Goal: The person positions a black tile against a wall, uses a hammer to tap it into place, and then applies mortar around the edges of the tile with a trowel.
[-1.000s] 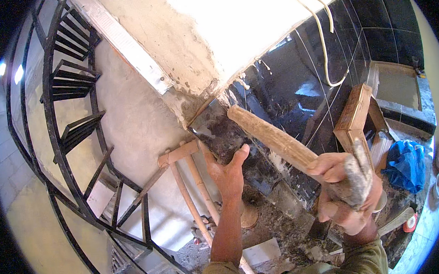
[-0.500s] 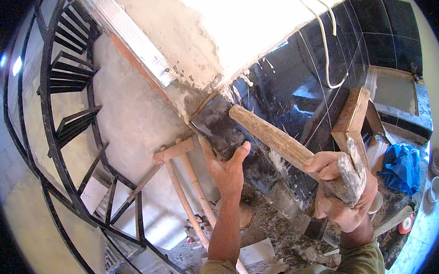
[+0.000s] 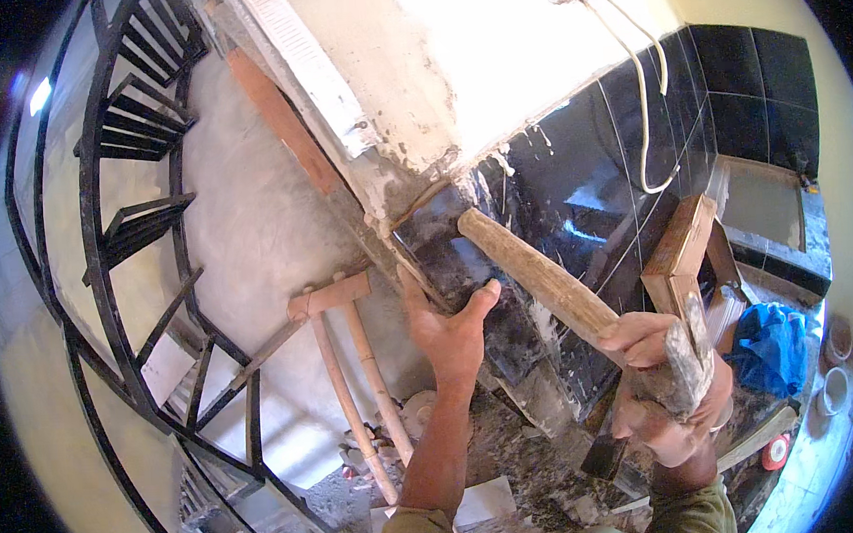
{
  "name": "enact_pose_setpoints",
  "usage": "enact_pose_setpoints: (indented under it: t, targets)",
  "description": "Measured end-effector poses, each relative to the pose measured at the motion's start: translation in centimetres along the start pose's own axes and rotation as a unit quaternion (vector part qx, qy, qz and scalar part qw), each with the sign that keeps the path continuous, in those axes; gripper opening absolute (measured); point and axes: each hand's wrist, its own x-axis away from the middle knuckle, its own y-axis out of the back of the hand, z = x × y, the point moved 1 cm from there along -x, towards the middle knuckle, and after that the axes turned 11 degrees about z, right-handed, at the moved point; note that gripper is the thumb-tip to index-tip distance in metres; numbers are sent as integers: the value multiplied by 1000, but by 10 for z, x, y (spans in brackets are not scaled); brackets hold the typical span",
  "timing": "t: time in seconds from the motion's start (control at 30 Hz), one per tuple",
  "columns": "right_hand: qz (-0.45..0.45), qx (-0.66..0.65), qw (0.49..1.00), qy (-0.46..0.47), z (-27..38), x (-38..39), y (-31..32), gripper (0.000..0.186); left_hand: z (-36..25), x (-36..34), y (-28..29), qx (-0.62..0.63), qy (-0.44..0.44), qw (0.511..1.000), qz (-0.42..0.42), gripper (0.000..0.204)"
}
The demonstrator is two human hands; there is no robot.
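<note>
**While the left hand [image 3: 448,343] meets a black tile [image 3: 439,229] at the corner, a wooden-handled tool [image 3: 540,275] points toward it**

Black wall tiles [image 3: 585,162] already cover the stretch rightward; the plaster [image 3: 417,84] above is bare. The corner piece seems placed but unfinished; how much remains I cannot tell. The tool's long axis runs diagonally, butt up and leftward, contact unclear. Right hand [image 3: 659,430] fingers curl around its grey head. Left thumb and forefinger are spread; whether they pinch, I cannot tell.

Grimy sfc. [image 3: 542,453] w/ debris [image 3: 579,509] & flat wht. pc. [image 3: 485,502]; pale sfc. [image 3: 802,474] far r. w/ 2 cups [image 3: 831,392]
</note>
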Motion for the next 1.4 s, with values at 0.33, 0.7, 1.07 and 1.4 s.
enact_pose_setpoints:
  t: [0.33, 0.7, 1.07, 1.4]
  targets:
    - [-40, -65, 995, -59, 10, 1, -10, 40, 0, -1, 4, 47, 6, 999, 4, 72]
    - [-64, -49, 992, -97, 16, -1, -18, 42, 6, 0, 4, 21, -7, 1000, -3, 83]
    - [-48, -26, 995, -78, 10, 3, -9, 47, 2, -5, -1, 45, -3, 999, 3, 73]
    - [-199, -172, 953, -151, 25, 81, 8, 55, -4, 1, -7, 50, 43, 998, -5, 83]
